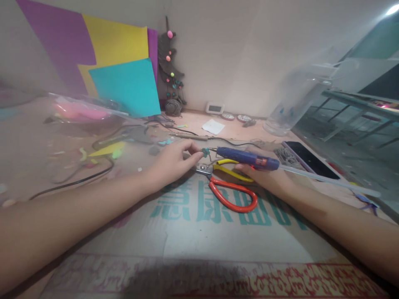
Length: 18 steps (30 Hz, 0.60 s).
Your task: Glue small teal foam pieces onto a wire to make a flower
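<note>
Pinched between the thumb and fingers of my left hand (pixel 179 160) is a small teal piece (pixel 205 152). My right hand (pixel 260 172) holds a blue glue gun (pixel 246 157), a clear glue stick (pixel 327 178) sticking out of its back end. The gun's metal tip points left and is at the teal piece; whether they touch is too small to tell. Under and between the hands lie red-handled scissors (pixel 233 207) and a yellow-handled tool (pixel 232 172), partly hidden by the gun and my right hand.
A phone (pixel 310 160) lies at the right, beside grey cord (pixel 289 157). Behind are a clear container (pixel 285 108), a small digital display (pixel 215 108), white paper (pixel 213 126) and a decorated tree (pixel 170 70). Black cables (pixel 75 182) and scraps cover the left, near a plastic bag (pixel 84 111).
</note>
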{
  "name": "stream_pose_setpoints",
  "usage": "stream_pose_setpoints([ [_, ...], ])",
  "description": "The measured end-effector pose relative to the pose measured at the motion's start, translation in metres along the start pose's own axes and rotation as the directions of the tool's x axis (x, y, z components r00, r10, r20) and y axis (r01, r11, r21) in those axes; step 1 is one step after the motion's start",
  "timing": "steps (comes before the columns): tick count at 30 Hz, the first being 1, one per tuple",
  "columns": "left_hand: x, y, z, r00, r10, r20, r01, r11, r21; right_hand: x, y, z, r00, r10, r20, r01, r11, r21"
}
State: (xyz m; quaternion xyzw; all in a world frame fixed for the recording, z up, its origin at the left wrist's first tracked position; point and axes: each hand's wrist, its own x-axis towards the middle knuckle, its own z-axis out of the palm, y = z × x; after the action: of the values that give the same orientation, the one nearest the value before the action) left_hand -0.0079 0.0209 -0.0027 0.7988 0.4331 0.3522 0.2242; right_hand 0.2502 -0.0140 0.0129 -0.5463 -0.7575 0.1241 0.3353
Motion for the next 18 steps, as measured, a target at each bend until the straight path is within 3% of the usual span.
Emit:
stream_pose_setpoints([
  [18,0.0003,-0.0005,0.0001,1.0,0.0,0.007,0.0,1.0,0.006,-0.0008,0.0,0.0005,1.0,-0.006,-0.003,0.006,1.0,0.001],
])
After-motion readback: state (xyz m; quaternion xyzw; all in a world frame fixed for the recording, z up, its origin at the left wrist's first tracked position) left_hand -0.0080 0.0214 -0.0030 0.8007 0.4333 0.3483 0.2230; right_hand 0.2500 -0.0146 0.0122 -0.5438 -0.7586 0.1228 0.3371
